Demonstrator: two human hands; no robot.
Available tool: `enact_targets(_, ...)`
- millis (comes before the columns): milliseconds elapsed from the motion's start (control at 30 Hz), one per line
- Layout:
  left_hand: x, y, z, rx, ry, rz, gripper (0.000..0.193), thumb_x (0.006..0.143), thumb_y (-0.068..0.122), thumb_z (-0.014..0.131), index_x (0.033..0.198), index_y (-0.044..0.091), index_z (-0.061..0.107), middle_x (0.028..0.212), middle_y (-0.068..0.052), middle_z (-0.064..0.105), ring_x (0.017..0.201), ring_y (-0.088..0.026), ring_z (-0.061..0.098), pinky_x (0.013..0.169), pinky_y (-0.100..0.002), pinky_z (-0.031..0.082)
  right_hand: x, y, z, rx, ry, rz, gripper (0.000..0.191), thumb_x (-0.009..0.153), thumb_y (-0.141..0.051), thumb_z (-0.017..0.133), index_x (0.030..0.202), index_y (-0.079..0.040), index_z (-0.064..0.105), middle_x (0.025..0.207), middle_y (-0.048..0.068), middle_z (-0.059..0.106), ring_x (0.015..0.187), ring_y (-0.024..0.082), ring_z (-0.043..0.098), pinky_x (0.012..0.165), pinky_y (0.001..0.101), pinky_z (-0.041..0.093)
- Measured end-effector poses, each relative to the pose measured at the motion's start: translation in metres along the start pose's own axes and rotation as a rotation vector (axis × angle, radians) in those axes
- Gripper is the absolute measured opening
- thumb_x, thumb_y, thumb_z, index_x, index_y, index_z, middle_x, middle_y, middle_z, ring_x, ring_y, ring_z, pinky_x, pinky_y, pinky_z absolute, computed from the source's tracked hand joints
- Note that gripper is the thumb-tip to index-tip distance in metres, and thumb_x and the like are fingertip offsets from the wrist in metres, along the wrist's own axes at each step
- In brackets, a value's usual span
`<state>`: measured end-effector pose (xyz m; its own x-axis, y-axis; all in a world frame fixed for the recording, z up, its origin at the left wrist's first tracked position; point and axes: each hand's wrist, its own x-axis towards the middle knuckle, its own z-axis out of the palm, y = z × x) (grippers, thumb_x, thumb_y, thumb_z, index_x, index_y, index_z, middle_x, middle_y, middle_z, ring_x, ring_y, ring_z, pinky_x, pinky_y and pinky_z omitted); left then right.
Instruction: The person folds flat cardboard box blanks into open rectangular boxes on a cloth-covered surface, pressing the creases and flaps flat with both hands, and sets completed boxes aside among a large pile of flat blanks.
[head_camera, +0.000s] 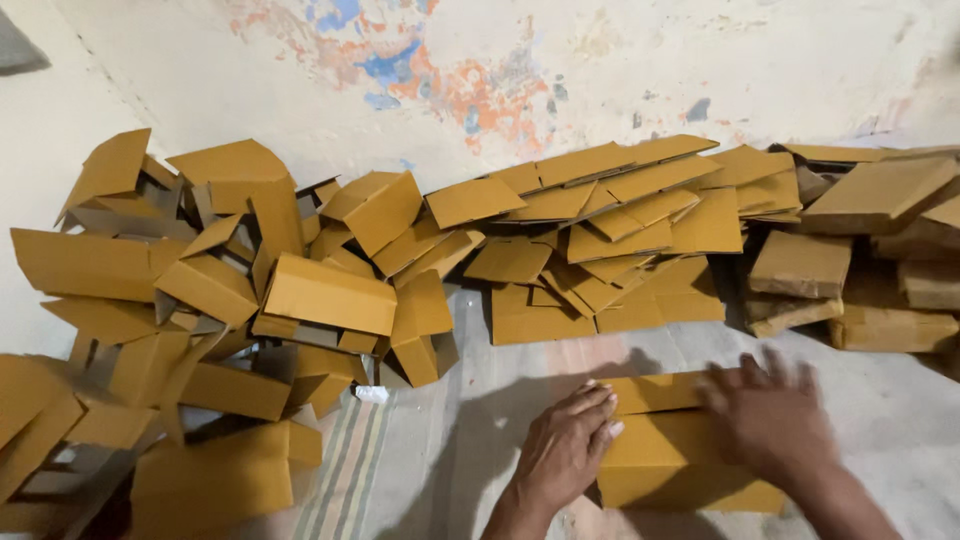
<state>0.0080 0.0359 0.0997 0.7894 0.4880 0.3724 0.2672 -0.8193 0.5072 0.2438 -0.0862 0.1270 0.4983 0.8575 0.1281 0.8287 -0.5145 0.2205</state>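
**Both hands on a flat carton**

Left hand (565, 450) fingers together, right hand (770, 420) fingers spread, both press the brown cardboard carton (665, 455) lying on the floor cloth (430, 450); best pressed evenly. Folded boxes (230, 320) heap left, flat blanks (600, 240) behind

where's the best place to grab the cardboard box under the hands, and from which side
Probably by its two short ends, from above. The cardboard box lies flat on the floor cloth, long side left to right; the left hand already rests at its left end and the right hand on its right top.
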Motion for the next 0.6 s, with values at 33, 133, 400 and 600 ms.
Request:
enact_targets(33, -0.002, 0.000, 0.004, 0.030, -0.017, -0.008, 0.052, 0.111, 0.039, 0.047, 0.145, 0.000, 0.054, 0.157, -0.020, 0.049, 0.150, -0.036, 0.043, 0.125, -0.044, 0.033, 0.008, -0.020, -0.007, -0.083, -0.111, 0.017, 0.064, 0.102, -0.060, 0.023, 0.160, -0.033, 0.031, 0.165, 0.016, 0.030, 0.156, 0.035, 0.022, 0.125, 0.0578, 0.018)
enact_targets(133, -0.014, 0.005, 0.021, -0.086, -0.087, -0.155, 0.073, 0.109, 0.053, 0.034, 0.158, -0.001, 0.025, 0.172, -0.022, 0.014, 0.159, -0.038, 0.017, 0.125, -0.048, 0.020, 0.022, -0.074, -0.017, -0.065, -0.284, -0.190, 0.075, 0.105, -0.061, 0.016, 0.165, -0.017, 0.004, 0.167, 0.022, 0.003, 0.154, 0.043, 0.002, 0.122, 0.0599, 0.003)
enact_targets(400, -0.031, 0.020, 0.057, -0.223, 0.231, -0.326, 0.082, 0.103, 0.062, 0.021, 0.163, 0.005, 0.021, 0.174, -0.018, 0.007, 0.161, -0.035, 0.010, 0.127, -0.043, 0.020, 0.019, -0.100, -0.022, 0.138, -0.220, -0.256, 0.072, 0.103, -0.056, 0.015, 0.165, -0.021, 0.003, 0.170, 0.016, 0.001, 0.156, 0.038, -0.002, 0.124, 0.0567, -0.002)
enact_targets(600, -0.018, 0.024, 0.035, -0.198, 0.081, -0.465, 0.078, 0.104, 0.060, 0.022, 0.162, 0.007, 0.019, 0.174, -0.016, 0.012, 0.160, -0.032, 0.011, 0.127, -0.041, 0.017, 0.024, -0.020, 0.001, 0.103, -0.183, 0.066, 0.071, 0.104, -0.057, 0.016, 0.166, -0.022, 0.012, 0.169, 0.014, 0.016, 0.153, 0.040, 0.023, 0.119, 0.0636, 0.027)
